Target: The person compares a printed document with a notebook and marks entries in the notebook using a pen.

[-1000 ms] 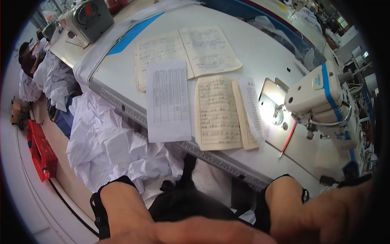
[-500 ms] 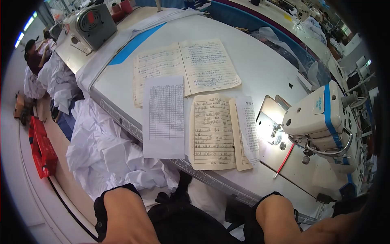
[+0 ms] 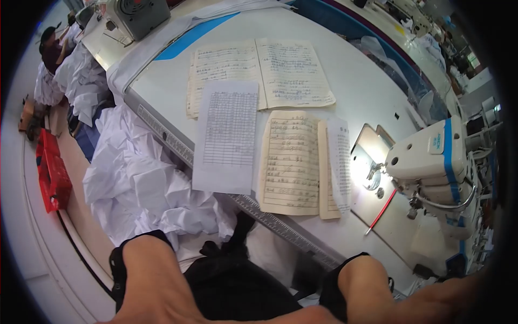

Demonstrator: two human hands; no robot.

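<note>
At the bottom edge, part of my left hand [image 3: 305, 315] shows, its fingers cut off by the frame. My right hand [image 3: 445, 297] is a blurred shape at the lower right; its fingers cannot be made out. Both are close to the camera, and whether they hold anything is hidden. Beyond them, an open handwritten notebook [image 3: 297, 73] lies on the white table. A printed table sheet [image 3: 226, 140] overlaps its lower left part. A second open notebook [image 3: 291, 162] lies nearer, with a printed slip [image 3: 339, 162] over its right page.
A lit sewing machine [image 3: 426, 154] stands right, beside a red pen-like stick [image 3: 382, 210]. Crumpled white fabric [image 3: 145, 178] hangs left of the table's ruler edge [image 3: 280, 229]. Farther left are a red crate [image 3: 52, 173] and another person [image 3: 52, 51] near more fabric.
The camera view has shifted, moving the papers and machine within the frame. My left hand dropped mostly out of view, then part of it came back at the bottom edge.
</note>
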